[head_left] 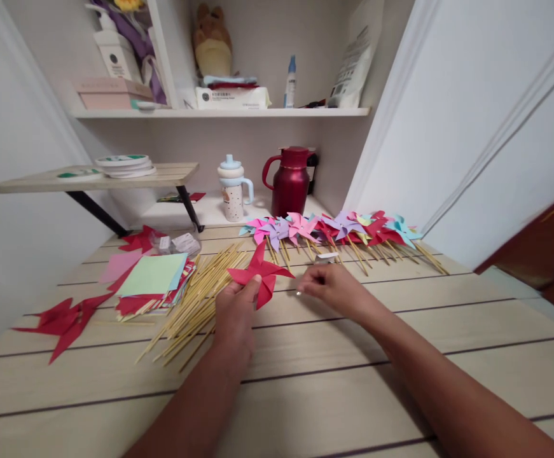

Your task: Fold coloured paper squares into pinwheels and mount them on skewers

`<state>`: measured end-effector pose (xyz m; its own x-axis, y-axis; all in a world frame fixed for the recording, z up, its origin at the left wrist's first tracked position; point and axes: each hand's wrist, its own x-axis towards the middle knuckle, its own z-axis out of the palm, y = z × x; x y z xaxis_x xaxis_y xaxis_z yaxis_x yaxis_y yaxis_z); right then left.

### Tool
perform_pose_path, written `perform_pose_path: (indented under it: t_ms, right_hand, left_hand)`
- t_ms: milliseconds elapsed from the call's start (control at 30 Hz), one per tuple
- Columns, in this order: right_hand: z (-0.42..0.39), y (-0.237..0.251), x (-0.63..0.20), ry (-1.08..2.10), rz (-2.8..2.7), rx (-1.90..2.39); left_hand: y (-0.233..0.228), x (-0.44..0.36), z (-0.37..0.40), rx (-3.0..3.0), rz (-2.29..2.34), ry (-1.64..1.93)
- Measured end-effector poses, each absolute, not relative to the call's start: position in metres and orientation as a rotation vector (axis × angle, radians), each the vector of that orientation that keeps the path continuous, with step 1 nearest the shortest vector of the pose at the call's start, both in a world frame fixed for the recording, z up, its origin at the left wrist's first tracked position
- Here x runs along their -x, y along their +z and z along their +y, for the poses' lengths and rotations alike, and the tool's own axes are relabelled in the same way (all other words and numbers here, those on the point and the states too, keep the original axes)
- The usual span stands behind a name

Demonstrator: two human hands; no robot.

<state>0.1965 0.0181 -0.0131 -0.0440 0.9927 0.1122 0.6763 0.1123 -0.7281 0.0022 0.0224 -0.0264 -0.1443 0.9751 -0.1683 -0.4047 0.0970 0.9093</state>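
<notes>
**Paper pinwheels on the plank table: items in hand and around**

Your left hand [233, 318] is pinching a red paper pinwheel head [260, 275] by its lower edge, thumb and fingers pressed on the folded vanes; it is hovering just above the middle of the wooden table [334, 381], whose pale planks are running side to side with dark seams.

Your right hand [336, 287] is lying just beside it, fingertips pressed together on something small and thin near the pinwheel's right tip; what it is cannot be told.

A loose heap of thin bamboo sticks [195, 299] is lying fanned out left of your left hand, touching a stack of square paper sheets [151, 277], green on top, with pink and red beneath.

Two flat red cut-outs [64, 321], sharp and star-shaped, are sitting near the left edge.

A row of finished pinwheels [334, 230] in pink, lilac, red and turquoise, each on a stick, is lining the far edge.

Behind them a glossy dark red jug [290, 181] and a spotted cup [233, 187] are standing on a white ledge.
</notes>
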Motion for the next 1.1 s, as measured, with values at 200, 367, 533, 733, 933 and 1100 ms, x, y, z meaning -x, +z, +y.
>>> perform_pose_path:
  t_ms: [200,367,533,733,933,1100]
  right_hand:
    - [0.019,-0.034,-0.182,0.844,-1.928,1.612]
    - [0.021,-0.035,-0.189,0.912,-1.928,1.6]
    - [0.021,-0.035,-0.196,1.08,-1.924,1.495]
    - [0.023,-0.032,-0.205,1.284,-1.943,1.333]
    - [0.021,-0.032,-0.196,1.278,-1.943,1.346]
    - [0.019,-0.031,-0.189,1.224,-1.933,1.438]
  left_hand:
    - [-0.03,-0.002,0.025,-0.721,1.106,1.41]
    - [-0.033,-0.002,0.026,-0.755,1.124,1.417]
    - [-0.029,-0.003,0.024,-0.711,1.074,1.401]
    - [-0.025,-0.003,0.023,-0.679,1.068,1.396]
    - [-0.032,-0.002,0.025,-0.728,1.086,1.394]
    - [-0.035,-0.002,0.025,-0.739,1.082,1.381]
